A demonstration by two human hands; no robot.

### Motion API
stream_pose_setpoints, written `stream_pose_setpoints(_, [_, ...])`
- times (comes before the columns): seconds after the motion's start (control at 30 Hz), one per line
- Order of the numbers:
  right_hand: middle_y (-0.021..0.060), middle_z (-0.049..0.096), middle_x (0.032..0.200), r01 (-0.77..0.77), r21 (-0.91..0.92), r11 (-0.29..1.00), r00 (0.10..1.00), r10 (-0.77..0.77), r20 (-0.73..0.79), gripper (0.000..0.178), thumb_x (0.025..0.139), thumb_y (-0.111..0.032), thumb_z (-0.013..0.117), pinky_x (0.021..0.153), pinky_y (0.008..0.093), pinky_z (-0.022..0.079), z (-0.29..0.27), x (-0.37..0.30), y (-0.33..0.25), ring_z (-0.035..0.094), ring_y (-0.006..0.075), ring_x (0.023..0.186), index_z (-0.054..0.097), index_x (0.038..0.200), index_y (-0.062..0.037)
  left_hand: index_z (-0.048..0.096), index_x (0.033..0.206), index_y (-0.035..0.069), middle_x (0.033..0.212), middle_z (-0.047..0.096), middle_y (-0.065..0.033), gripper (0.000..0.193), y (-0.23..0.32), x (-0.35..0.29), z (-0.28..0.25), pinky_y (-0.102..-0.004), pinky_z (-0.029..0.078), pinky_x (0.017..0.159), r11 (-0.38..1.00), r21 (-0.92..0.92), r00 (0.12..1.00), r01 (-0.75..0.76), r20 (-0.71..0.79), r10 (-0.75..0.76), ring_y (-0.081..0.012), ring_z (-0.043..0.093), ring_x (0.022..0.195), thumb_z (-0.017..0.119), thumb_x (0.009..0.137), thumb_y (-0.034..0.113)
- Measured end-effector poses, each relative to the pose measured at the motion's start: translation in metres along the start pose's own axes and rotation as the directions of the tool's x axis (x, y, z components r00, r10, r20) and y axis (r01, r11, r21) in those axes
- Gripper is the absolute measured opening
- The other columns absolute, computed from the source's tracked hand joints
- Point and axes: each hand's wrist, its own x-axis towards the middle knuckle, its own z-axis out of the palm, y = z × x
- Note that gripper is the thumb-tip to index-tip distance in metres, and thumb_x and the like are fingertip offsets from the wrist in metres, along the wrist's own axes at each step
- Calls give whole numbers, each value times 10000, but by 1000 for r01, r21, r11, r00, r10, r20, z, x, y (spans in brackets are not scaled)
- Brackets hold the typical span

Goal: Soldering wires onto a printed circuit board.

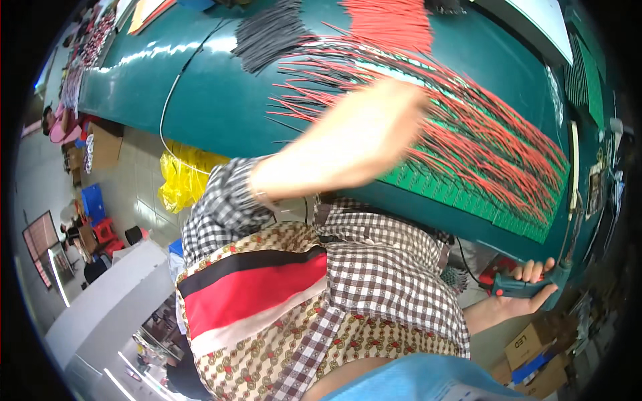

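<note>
My left hand (394, 123) reaches across the green table over rows of red and black wires (468, 134). It is smeared by motion, and its fingers cannot be made out. Beneath the wires lie green circuit boards (461, 194) set side by side, the wires lying across them in bundles. At the table's right edge my right hand (528, 284) is closed around the handle of a green soldering gun (518, 287) with a red button. The gun's slim front end points up and away, beside the boards.
A pile of black wires (271, 33) and a pile of red wires (388, 23) lie at the far side of the table. A pale cable (164, 110) hangs over the left edge, above a yellow plastic bag (184, 174). Cardboard boxes (535, 347) stand low at right.
</note>
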Motion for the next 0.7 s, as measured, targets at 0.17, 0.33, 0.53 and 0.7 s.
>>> stream_pose_setpoints(0.17, [28, 466, 786, -30, -32, 999, 999, 31, 41, 525, 1007, -408, 463, 573, 259, 461, 10, 16, -2, 460, 129, 699, 450, 1296, 30, 668, 1021, 57, 914, 583, -148, 149, -92, -32, -81, -384, 482, 758, 900, 329, 903, 287, -407, -139, -329, 593, 856, 560, 919, 71])
stream_pose_setpoints(0.33, [24, 454, 763, -33, -104, 994, 998, 38, 50, 538, 997, -423, 480, 587, 265, 486, 32, 25, -2, 465, 125, 686, 449, 1290, 27, 678, 1049, 50, 941, 612, -115, 175, -142, -24, -82, -370, 492, 761, 853, 428, 903, 298, -417, -106, -309, 606, 872, 603, 895, 84])
stream_pose_setpoints(0.53, [25, 456, 766, -49, -156, 986, 999, 50, 1, 579, 980, -448, 502, 567, 266, 481, 36, 30, 1, 456, 126, 676, 449, 1287, 39, 668, 1051, 57, 941, 649, -136, 273, -91, 75, -50, -383, 504, 725, 876, 402, 948, -268, -53, 315, -313, 638, 834, 702, 790, 129])
stream_pose_setpoints(0.7, [26, 465, 765, -71, -47, 996, 997, 73, 40, 587, 954, -453, 553, 572, 281, 476, 29, 18, -2, 456, 129, 681, 462, 1267, 35, 681, 803, 13, 745, 636, -207, 124, -106, 124, -12, -456, 505, 670, 817, 525, 967, -239, 203, 152, -388, 637, 725, 636, 755, 118])
